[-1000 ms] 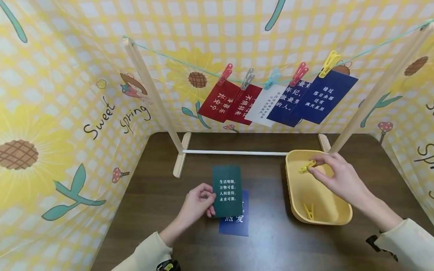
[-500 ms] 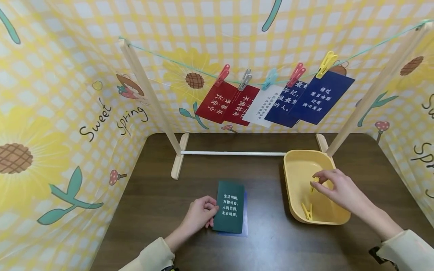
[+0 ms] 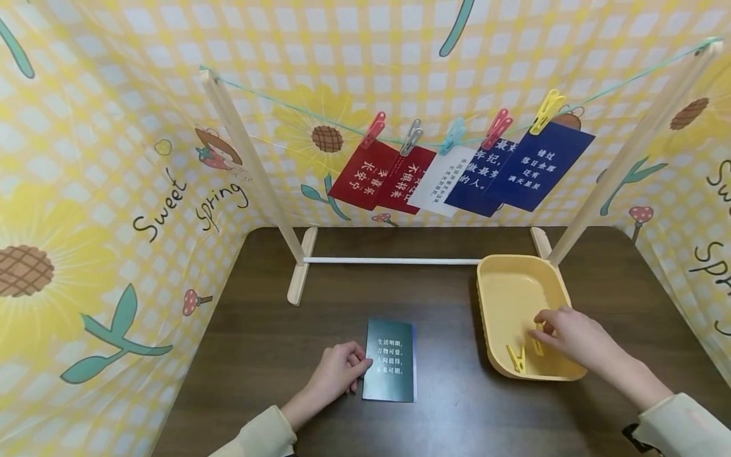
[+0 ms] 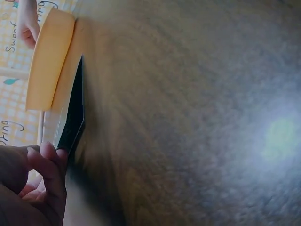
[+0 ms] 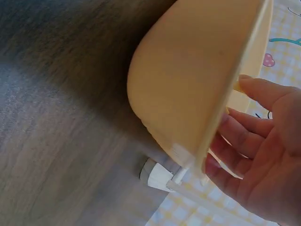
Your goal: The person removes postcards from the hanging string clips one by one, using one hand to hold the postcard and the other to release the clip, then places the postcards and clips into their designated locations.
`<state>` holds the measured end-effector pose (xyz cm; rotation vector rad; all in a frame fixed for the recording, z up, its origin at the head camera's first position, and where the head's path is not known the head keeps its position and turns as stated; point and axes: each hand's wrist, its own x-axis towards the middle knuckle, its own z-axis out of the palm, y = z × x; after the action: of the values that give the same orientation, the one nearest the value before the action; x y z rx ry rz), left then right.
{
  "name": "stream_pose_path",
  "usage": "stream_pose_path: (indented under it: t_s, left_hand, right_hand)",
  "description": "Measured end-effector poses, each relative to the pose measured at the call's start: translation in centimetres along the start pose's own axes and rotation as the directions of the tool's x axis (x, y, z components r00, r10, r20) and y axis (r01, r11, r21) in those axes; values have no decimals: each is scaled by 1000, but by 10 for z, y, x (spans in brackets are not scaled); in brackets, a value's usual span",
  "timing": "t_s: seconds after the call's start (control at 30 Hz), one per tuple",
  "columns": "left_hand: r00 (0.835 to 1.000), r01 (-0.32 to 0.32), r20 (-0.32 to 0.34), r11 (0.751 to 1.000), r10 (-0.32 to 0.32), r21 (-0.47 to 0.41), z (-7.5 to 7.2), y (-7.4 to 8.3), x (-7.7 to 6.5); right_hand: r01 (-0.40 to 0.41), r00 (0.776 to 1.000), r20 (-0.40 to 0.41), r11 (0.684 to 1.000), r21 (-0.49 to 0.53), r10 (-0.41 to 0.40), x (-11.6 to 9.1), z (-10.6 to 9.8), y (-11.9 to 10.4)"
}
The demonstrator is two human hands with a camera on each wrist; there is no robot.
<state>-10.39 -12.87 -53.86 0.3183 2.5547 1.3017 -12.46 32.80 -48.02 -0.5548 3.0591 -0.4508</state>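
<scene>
My left hand [image 3: 337, 368] pinches the left edge of a dark green card [image 3: 389, 371] with white writing. The card lies over a blue card, of which only a thin strip shows along the right edge. In the left wrist view the green card [image 4: 74, 110] is seen nearly edge-on, between thumb and fingers. My right hand [image 3: 582, 339] reaches into a yellow plastic basket [image 3: 485, 304], thumb and fingertips on a yellow clothespin [image 3: 539, 346] low inside it. A second yellow clothespin [image 3: 516, 359] lies in the basket beside it, its legs spread.
Behind stands a wooden frame [image 3: 251, 165] with a green string [image 3: 274, 99]. Several cards hang there from clothespins, including a red card [image 3: 360, 176] and a blue card [image 3: 539, 166]. A white rod [image 3: 394, 261] joins the feet at table height. Patterned cloth surrounds the brown table [image 3: 257, 330].
My left hand has brought the green card down and nearer, over the blue card. My right hand has lowered the yellow clothespin deeper into the basket, toward its near end.
</scene>
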Motion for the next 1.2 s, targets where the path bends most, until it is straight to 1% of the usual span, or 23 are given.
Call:
stream_pose_path:
  t_s: [0.23,0.47,0.6,0.77,1.0,1.2]
  left_hand:
    - [1000,4,16,999,-3,-52,3,-3,0]
    - [1000,14,27,997,-12,-74,4,-3,0]
    - [999,20,39,997,-17,-77,5,-3,1]
    - [999,13,47,998,-10,-61,5,-3,2]
    - [999,-19,32,1000,19,0,7,-4,4]
    - [1000,-13,28,1000,14,-6,7,-4,4]
  right_hand:
    - [-36,997,62,999,-2,36,-1,5,-2]
    - [-24,997,71,999,23,22,-1,8,-5]
    - [-36,996,81,999,12,35,-2,9,-7]
    - [-41,994,99,999,1,41,-4,13,-8]
    - [-36,993,113,999,3,35,-6,18,-7]
    - [-27,990,139,999,26,24,-6,20,-7]
